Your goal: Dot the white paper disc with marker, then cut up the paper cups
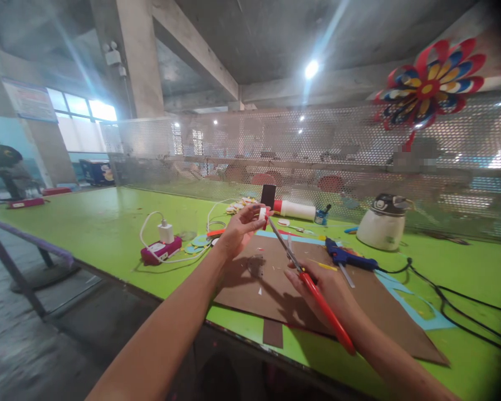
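My left hand point(242, 229) is raised over the brown board point(250, 284), its fingers pinched on a small red and white piece point(263, 213). Its exact kind is too small to make out. In my right hand point(323, 287) is a pair of red-handled scissors point(313, 292), my fingers wrapped round the handle. The blades point up and away, their tips close by the red and white piece; whether they touch it I cannot tell. Small white scraps lie on the board below. A blue glue gun point(348, 257) rests on the board to the right of my right hand.
Behind my left hand stand a dark phone-like screen point(268, 196) and a red and white cylinder point(298, 210). A purple power strip point(161, 250) with a white charger and cable lies left. A white kettle-like container point(382, 223) and black cord point(440, 295) are right. Mesh point(234, 150) borders the green table.
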`<state>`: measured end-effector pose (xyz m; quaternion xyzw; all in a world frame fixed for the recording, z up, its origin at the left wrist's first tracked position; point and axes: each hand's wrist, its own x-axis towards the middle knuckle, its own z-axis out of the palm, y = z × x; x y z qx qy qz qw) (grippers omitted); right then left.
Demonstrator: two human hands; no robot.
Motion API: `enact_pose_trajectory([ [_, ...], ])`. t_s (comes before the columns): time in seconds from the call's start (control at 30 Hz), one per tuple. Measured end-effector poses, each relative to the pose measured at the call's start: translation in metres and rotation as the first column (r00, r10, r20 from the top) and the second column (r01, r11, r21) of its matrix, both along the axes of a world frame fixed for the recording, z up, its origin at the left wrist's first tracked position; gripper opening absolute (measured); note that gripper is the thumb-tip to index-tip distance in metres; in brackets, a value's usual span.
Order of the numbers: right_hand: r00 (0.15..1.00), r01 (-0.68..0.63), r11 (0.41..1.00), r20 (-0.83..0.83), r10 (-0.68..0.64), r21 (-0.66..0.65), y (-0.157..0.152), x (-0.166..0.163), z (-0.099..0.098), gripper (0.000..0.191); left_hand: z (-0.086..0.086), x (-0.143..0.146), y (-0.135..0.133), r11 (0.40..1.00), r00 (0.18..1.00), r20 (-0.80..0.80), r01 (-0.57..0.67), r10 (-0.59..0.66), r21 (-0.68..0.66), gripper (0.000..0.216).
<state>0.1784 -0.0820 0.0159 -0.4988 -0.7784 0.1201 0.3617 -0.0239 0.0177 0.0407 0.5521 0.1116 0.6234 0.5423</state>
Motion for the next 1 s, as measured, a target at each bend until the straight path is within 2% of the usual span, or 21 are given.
enact_pose_trajectory([
  [0.13, 1.000, 0.014, 0.999, 0.010, -0.014, -0.031, -0.001, 0.000, 0.002, 0.041, 0.001, 0.002, -0.002, 1.000, 1.000, 0.012, 0.014, -0.014, -0.022, 0.038],
  [0.4, 0.999, 0.035, 0.999, 0.037, -0.035, 0.002, 0.003, 0.002, 0.001, 0.040, 0.001, 0.003, -0.002, 0.998, 0.999, 0.033, 0.035, -0.033, -0.058, 0.037],
  [0.77, 0.999, 0.040, 0.997, -0.031, -0.038, 0.070, 0.005, 0.002, -0.008, 0.040, 0.002, 0.005, -0.008, 0.997, 1.000, 0.021, 0.021, -0.019, -0.074, 0.040],
  [1.0, 0.998, 0.062, 0.997, 0.011, -0.063, 0.051, 0.004, 0.002, -0.003, 0.042, 0.001, 0.007, -0.008, 0.997, 1.000, 0.031, 0.005, -0.003, -0.080, 0.041],
])
